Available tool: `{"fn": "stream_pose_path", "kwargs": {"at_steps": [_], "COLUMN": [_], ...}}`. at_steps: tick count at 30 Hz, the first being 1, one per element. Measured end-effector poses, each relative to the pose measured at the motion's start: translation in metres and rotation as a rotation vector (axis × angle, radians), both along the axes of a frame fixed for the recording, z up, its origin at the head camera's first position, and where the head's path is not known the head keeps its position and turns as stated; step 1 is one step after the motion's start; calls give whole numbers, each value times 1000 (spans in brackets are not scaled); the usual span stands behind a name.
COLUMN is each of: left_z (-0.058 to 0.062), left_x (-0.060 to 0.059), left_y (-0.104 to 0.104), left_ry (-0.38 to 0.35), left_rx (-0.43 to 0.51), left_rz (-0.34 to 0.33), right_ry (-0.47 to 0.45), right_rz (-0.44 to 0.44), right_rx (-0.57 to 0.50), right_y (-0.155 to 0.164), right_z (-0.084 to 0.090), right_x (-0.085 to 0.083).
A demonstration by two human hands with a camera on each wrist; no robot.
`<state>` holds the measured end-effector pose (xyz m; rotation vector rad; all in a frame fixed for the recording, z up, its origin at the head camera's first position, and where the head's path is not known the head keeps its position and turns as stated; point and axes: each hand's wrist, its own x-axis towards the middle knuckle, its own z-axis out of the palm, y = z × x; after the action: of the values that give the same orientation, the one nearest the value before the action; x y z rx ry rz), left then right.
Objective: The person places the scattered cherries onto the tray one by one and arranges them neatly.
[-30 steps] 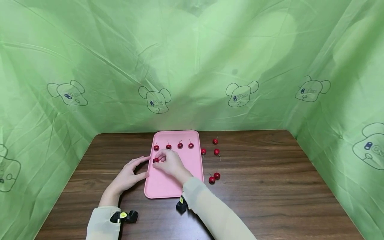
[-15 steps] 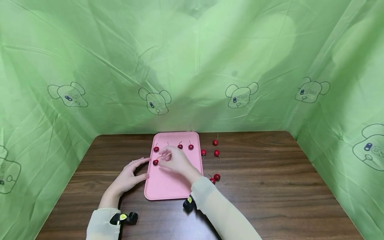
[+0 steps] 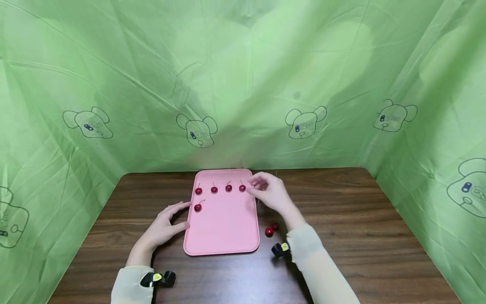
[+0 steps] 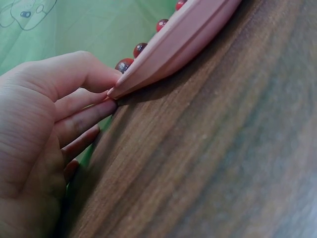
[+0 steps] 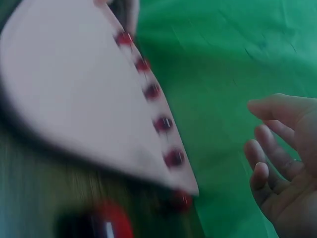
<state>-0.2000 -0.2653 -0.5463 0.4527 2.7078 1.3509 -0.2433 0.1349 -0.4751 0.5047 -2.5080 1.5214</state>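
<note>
A pink tray (image 3: 224, 232) lies on the wooden table. Several red cherries with stems form a row near its far end, the rightmost cherry (image 3: 242, 188) beside my right fingertips in the head view. One more cherry (image 3: 198, 207) sits below the row's left end. My left hand (image 3: 161, 228) touches the tray's left edge with thumb and fingers spread; the left wrist view has its fingertips right at the rim (image 4: 173, 54). My right hand (image 3: 271, 194) hovers over the tray's right edge, bent fingers apart and holding nothing. It hides the loose cherries beyond it.
Two loose cherries (image 3: 269, 232) lie together on the table (image 3: 341, 211) right of the tray, near my right wrist. A green cloth (image 3: 243, 84) with animal-head drawings stands round the back and sides of the table.
My right hand has let go of the cherry at the tray's left side and moved right to the tray's right edge. The left hand has stayed at the left edge.
</note>
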Motion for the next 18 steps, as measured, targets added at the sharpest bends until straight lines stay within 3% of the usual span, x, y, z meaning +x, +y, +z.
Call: {"fn": "stream_pose_path", "kwargs": {"at_steps": [9,14,18], "left_z": [2,3,3], "left_x": [2,1,1], "left_y": [3,4,3], "left_ry": [28,21,2], "left_rx": [-9,-6,3], "left_rz": [-8,-11,0], "right_ry": [-27,-45,-72], "right_rz": [-172,-239,-242], "right_rx": [-24,-59,-92], "right_y": [71,89,93], "right_z": [-22,-31,-38], "right_x": [9,13,12]}}
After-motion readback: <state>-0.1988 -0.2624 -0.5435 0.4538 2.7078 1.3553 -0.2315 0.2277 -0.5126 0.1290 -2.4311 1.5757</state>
